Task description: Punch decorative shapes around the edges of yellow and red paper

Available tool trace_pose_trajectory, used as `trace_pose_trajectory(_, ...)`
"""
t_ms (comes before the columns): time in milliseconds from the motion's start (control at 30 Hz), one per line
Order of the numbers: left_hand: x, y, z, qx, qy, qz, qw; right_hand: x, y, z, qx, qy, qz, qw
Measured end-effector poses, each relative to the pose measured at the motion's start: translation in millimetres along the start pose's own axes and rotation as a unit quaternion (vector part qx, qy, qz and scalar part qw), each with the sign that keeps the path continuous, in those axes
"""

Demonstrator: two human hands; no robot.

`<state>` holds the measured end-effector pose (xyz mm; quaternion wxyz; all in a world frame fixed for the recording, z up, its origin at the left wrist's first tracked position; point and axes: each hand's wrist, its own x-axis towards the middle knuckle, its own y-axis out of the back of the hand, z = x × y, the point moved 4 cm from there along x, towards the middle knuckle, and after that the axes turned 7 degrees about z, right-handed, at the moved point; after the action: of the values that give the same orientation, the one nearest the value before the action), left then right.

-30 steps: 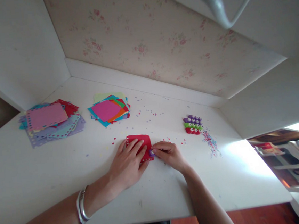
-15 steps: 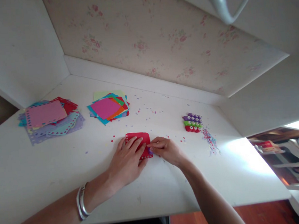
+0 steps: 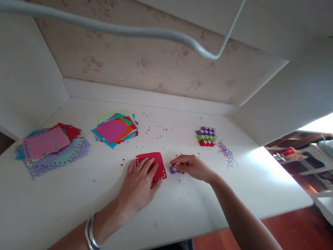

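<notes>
A red sheet of paper [image 3: 158,162] lies on the white desk, with small punched holes along its left and bottom edges. My left hand [image 3: 139,182] rests on it, palm down with fingers stretched out, pressing it flat. Just right of the sheet, my right hand [image 3: 192,167] grips a small purple paper punch [image 3: 174,169] between thumb and fingers, apart from the paper. Tiny red and purple paper bits lie around both hands. Further right stand rows of purple, green and red paper punches [image 3: 207,137] with white round tops.
A pile of punched coloured sheets [image 3: 47,143] lies at the left. Beside it is a stack of plain coloured paper [image 3: 113,129]. A heap of confetti [image 3: 226,154] sits right of the punches. A pale curved bar [image 3: 135,31] crosses the upper view, before a floral back wall [image 3: 143,62].
My right hand has drawn the purple punch off the red sheet's right edge, a little to the right. My left hand stays on the paper. The camera view has shifted.
</notes>
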<state>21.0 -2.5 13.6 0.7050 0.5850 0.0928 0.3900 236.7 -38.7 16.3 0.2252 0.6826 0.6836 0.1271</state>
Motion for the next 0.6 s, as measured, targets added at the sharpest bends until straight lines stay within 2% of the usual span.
trace_pose_trajectory(100,0,-1.5,0,-0.005,0.003,-0.011,1.000,-8,19,5,-0.022,-0.004,0.024,0.999)
trace_pose_trajectory(200,-1,-4.2,0,-0.010,-0.001,-0.015,1.000,-14,29,2,-0.057,0.014,0.072,0.996)
trace_pose_trajectory(333,-2,-7.6,-1,-0.001,-0.010,-0.020,1.000,-20,27,-8,-0.155,0.043,0.123,0.979)
trace_pose_trajectory(467,-2,-10.5,-2,0.015,-0.020,-0.022,0.999,-21,18,-14,-0.234,0.076,0.130,0.961)
trace_pose_trajectory(600,-1,-12.4,-3,0.023,-0.026,-0.014,0.999,-21,22,-18,-0.249,0.095,0.124,0.956)
